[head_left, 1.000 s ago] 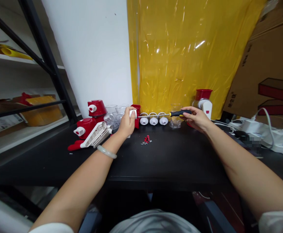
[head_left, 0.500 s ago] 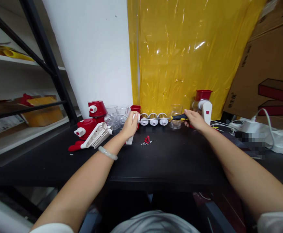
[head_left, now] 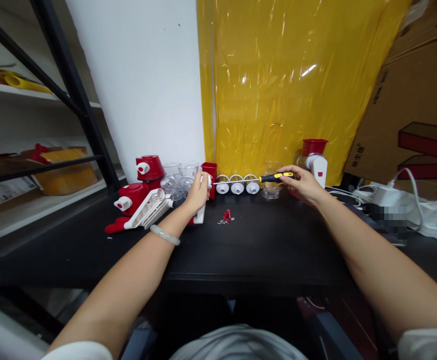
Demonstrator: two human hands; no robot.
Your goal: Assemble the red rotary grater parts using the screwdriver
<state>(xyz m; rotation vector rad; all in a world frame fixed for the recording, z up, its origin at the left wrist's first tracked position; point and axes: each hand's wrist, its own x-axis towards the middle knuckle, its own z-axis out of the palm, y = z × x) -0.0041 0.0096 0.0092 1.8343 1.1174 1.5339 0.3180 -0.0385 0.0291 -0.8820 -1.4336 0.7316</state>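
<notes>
My left hand (head_left: 197, 195) is closed around a white plastic part (head_left: 200, 215), whose lower end sticks out below the fingers; most of it is hidden. My right hand (head_left: 304, 186) grips the black and yellow handle of a screwdriver (head_left: 269, 178) with the fingertips. The long shaft lies almost level and points left, its tip at the white piece by my left fingers. Whether it sits in a screw is too small to tell. On the black table (head_left: 256, 240) below lie small red parts (head_left: 227, 215) with several screws (head_left: 223, 222).
White-ended drum cutters (head_left: 237, 188) stand in a row behind the shaft. Red bodies (head_left: 149, 168) and a white handle part (head_left: 148, 210) are at left, near clear cups (head_left: 171, 185). A red-and-white grater (head_left: 319, 167), a power strip (head_left: 434, 227) and cables are at right.
My right hand has shifted its hold on the screwdriver handle, with the fingers now further back and on top. The screwdriver and my left hand have moved slightly left.
</notes>
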